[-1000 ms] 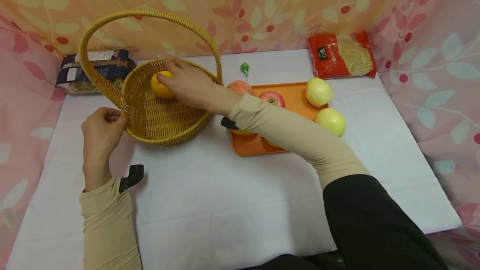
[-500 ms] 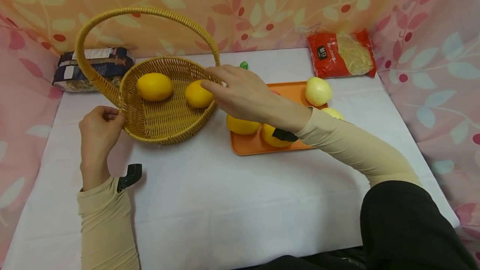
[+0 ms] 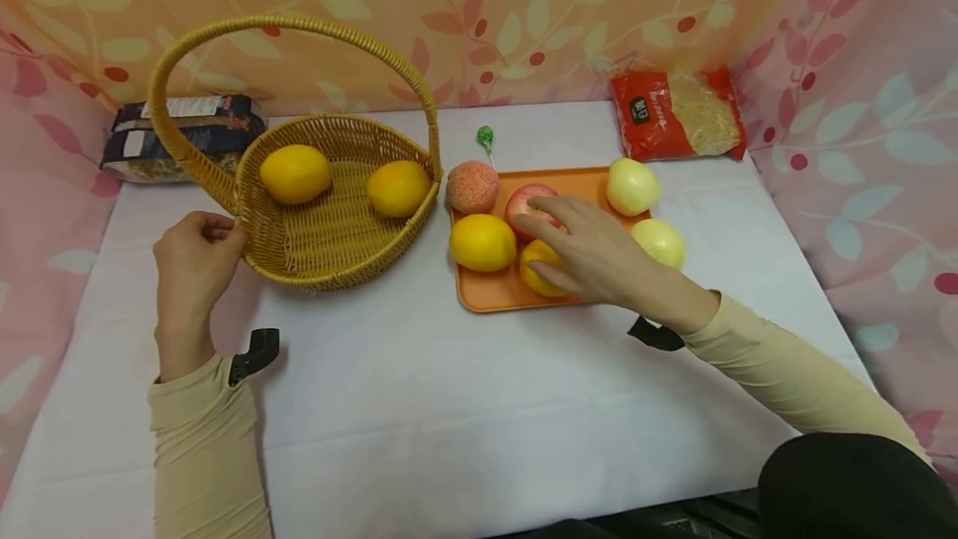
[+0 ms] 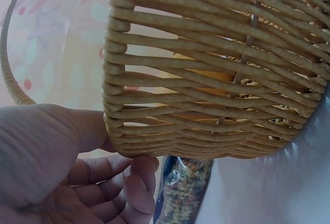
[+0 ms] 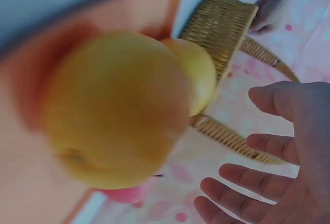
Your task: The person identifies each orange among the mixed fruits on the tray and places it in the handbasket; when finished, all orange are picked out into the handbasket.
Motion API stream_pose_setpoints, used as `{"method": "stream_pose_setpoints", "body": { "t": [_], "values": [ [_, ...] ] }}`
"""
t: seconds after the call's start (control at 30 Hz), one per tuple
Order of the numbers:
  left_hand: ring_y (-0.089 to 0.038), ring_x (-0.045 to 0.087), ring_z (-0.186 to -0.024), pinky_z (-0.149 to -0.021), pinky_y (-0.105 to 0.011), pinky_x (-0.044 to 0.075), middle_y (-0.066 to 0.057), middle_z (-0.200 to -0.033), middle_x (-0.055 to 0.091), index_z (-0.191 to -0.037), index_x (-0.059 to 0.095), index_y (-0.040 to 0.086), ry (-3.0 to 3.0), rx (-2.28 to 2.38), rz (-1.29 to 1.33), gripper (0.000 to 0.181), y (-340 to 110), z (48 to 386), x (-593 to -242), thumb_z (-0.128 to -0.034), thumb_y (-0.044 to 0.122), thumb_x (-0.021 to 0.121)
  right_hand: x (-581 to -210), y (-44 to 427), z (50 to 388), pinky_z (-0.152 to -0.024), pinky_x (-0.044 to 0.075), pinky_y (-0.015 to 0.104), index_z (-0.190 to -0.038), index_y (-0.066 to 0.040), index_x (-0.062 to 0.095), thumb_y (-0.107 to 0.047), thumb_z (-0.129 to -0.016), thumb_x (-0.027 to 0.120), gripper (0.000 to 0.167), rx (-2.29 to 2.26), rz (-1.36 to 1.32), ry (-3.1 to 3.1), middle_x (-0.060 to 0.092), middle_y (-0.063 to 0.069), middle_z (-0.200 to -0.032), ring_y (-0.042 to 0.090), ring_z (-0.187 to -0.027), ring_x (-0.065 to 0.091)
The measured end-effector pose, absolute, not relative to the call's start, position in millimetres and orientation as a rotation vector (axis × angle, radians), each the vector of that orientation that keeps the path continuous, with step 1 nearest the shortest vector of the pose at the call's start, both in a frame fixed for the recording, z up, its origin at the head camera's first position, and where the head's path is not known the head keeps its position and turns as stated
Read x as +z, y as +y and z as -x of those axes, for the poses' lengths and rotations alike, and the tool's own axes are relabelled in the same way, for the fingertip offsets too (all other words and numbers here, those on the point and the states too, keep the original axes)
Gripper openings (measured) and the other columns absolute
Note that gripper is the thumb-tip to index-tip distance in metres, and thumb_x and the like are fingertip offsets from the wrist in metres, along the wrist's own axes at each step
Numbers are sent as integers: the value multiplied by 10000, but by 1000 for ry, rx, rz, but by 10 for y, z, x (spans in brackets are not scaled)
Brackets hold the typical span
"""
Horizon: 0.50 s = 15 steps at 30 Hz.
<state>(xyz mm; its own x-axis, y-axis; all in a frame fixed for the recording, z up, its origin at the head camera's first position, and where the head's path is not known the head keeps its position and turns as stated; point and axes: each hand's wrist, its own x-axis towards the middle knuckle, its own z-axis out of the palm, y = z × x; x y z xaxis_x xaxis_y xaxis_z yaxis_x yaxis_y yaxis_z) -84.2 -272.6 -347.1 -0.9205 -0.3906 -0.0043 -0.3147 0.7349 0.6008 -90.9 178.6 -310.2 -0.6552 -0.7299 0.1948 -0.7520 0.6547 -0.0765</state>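
My left hand pinches the left rim of a wicker basket between thumb and fingers; the left wrist view shows the thumb on the woven edge. Inside the basket lie two yellow fruits, a lemon-like one at left and a rounder one at right. Over the orange tray my right hand is spread, holding nothing. Beneath its fingers are a yellow-orange fruit, large in the right wrist view, and a red apple. Beside them sits a lemon.
A speckled reddish fruit sits at the tray's back left corner. Two pale green fruits are at its right side. Behind stand a green lollipop, a red packet and a dark bag.
My right hand has withdrawn from the basket, leaving two yellow fruits there, and has moved right over the tray with fingers spread. My left hand stays on the basket rim.
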Motion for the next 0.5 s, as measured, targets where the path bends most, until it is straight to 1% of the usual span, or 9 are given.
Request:
{"method": "stream_pose_setpoints", "body": {
  "t": [0.13, 0.23, 0.5],
  "values": [
    [41, 443, -526, -468, -160, 396, -217, -983, 653, -1130, 640, -45, -2827, -950, -574, 380, -2734, 840, -3472, -921, 247, 513, -3275, 1988, 781, -979, 471, 526, -1370, -94, 530, -335, -836, 729, 618, 240, -1172, -2742, 528, 222, -1352, 392, -1185, 547],
    [37, 446, -529, -466, -161, 398, -214, -985, 649, -1136, 637, -49, -2830, -955, -572, 388, -2736, 840, -3476, -923, 250, 514, -3379, 2090, 727, -977, 467, 549, -1386, -100, 511, -340, -809, 753, 670, 272, -1154, -2725, 519, 225, -1362, 399, -1207, 539],
    [40, 441, -516, -465, -165, 394, -218, -968, 656, -1118, 644, -42, -2821, -942, -578, 361, -2723, 844, -3472, -924, 235, 519, -3535, 2198, 677, -961, 478, 541, -1408, -134, 484, -360, -776, 790, 738, 328, -1108, -2721, 470, 210, -1434, 388, -1215, 536]
  ]
}}
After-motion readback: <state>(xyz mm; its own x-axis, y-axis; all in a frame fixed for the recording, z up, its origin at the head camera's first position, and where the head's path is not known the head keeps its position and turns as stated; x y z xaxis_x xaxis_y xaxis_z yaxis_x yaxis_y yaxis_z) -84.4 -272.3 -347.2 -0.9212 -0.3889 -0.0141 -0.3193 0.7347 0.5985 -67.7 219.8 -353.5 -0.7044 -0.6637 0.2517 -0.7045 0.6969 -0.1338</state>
